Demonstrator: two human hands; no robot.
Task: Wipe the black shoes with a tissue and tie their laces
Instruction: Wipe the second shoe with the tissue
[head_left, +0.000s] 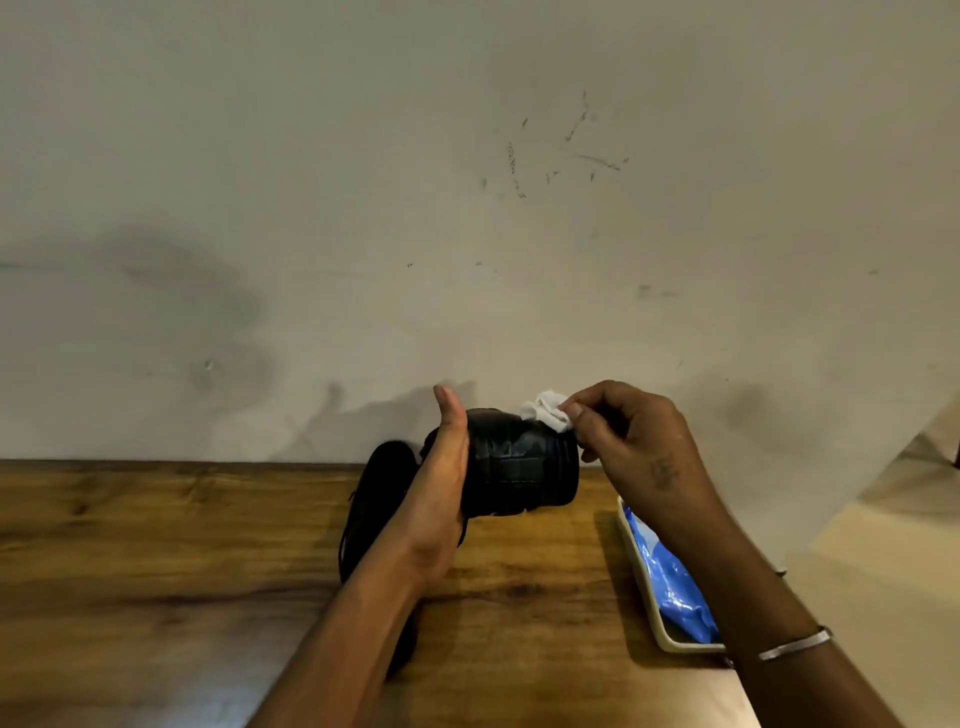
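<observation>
My left hand (441, 483) grips a black shoe (524, 467) and holds it up above the wooden table (156, 545), its ridged sole turned toward me. My right hand (634, 441) pinches a crumpled white tissue (548, 409) against the top edge of that shoe. The second black shoe (382, 499) lies on the table behind my left forearm, partly hidden by it. Its laces hang loose at its left side.
A cream tray (670, 631) holding a blue plastic pack (670, 577) sits on the table's right side, under my right forearm. A scuffed pale wall (467, 208) rises right behind the table. The table's right edge runs close to the tray.
</observation>
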